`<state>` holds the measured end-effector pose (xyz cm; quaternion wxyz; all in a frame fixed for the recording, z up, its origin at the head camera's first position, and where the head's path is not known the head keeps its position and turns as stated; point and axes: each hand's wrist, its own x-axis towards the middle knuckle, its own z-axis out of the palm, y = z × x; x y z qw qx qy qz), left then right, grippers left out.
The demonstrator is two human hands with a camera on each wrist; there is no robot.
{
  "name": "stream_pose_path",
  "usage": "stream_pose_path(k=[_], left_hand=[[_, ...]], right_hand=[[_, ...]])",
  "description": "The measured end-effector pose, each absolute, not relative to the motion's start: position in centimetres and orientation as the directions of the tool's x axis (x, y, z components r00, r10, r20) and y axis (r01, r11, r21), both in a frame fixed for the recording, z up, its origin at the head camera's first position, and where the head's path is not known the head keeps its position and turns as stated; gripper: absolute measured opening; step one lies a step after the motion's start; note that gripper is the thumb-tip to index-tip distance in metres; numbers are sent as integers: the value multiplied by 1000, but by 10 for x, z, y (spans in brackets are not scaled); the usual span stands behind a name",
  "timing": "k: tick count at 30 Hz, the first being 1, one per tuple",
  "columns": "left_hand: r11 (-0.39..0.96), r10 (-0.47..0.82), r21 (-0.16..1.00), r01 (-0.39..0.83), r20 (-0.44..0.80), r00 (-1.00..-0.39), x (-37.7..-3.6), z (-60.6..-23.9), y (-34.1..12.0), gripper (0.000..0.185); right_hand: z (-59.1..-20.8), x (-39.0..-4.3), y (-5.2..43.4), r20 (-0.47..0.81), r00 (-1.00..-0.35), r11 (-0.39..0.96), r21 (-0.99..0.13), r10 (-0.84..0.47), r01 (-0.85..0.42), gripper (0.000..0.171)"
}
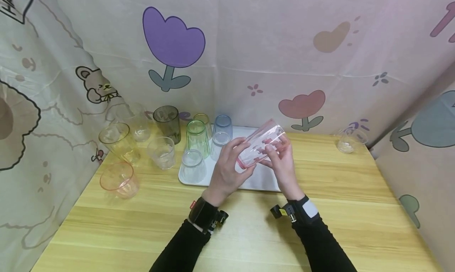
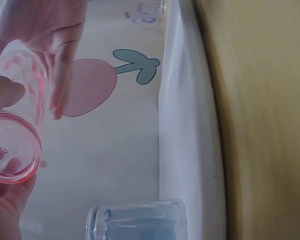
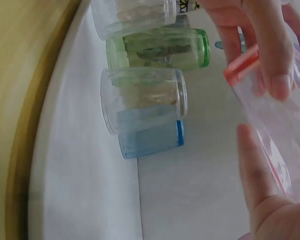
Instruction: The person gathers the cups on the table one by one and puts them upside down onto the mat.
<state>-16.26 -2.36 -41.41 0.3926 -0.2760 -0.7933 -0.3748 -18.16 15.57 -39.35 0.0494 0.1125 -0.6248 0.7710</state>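
Head view: both hands up over the white tray [image 1: 264, 179] near the table's [image 1: 227, 224] far edge. Left hand [image 1: 227, 169] and right hand [image 1: 281, 165] clamped on a pink cup [image 1: 261, 145], tilted, held in the air. Green cup [image 1: 196, 137] and blue cup [image 1: 222, 126] upside down at the tray's left end.

Left wrist view: cup's pink rim [image 2: 15, 150] w/ thumb across it, fingers curled round.

Right wrist view: right hand's fingers [image 3: 270, 60] wrap the clear wall. Looks light, stiff, prob slick plastic; best held round the mid wall, not the rim.
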Motion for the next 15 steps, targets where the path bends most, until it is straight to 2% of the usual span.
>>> stream_pose_path(k=[7, 10, 15], left_hand=[[588, 137, 364, 722, 835, -533, -160, -402, -32, 64], [591, 128, 368, 718, 836, -534, -158, -394, -37, 61], [595, 122, 383, 706, 826, -551, -153, -379, -48, 62]], right_hand=[[-389, -187, 171, 260, -956, -129, -961, -139, -243, 70], [-385, -189, 179, 273, -950, -71, -962, -155, -264, 67], [-381, -194, 197, 287, -945, 149, -939, -158, -310, 58]])
